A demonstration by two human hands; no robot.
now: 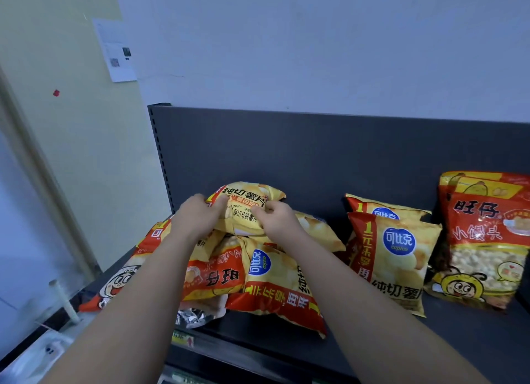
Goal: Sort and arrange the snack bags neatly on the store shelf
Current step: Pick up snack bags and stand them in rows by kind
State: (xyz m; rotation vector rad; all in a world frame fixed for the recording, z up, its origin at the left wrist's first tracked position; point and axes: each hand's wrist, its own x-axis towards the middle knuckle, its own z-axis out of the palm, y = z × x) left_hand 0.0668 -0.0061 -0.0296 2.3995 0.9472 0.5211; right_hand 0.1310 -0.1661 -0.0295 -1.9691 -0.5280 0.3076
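Several snack bags [258, 283] lie in a loose heap at the left end of the dark shelf [459, 349]. Some are upside down and some sideways, with red and yellow kinds mixed, and a silver foil pack [195, 314] pokes out at the front edge. That jumble looks like the unsorted part.

On top of it, toward the back panel [315, 154], sits a puffed, tilted yellow chip bag [243, 208], and both hands have hold of it. The left hand [198, 214] has its fingers curled over the bag's left edge. The right hand [276, 218] pinches the bag's right side with bent fingers and thumb. Gripping both sides probably keeps the slippery, air-filled bag from twisting when it is lifted off the heap.

To the right, apart from the heap, two matching standing chip bags [393, 254] are upright, one just behind the other, faces forward. This looks like the row where the held bag belongs. Farthest right, two red bun bags [484, 240] stand the same way, close to the back panel, so each kind seems to get its own file.
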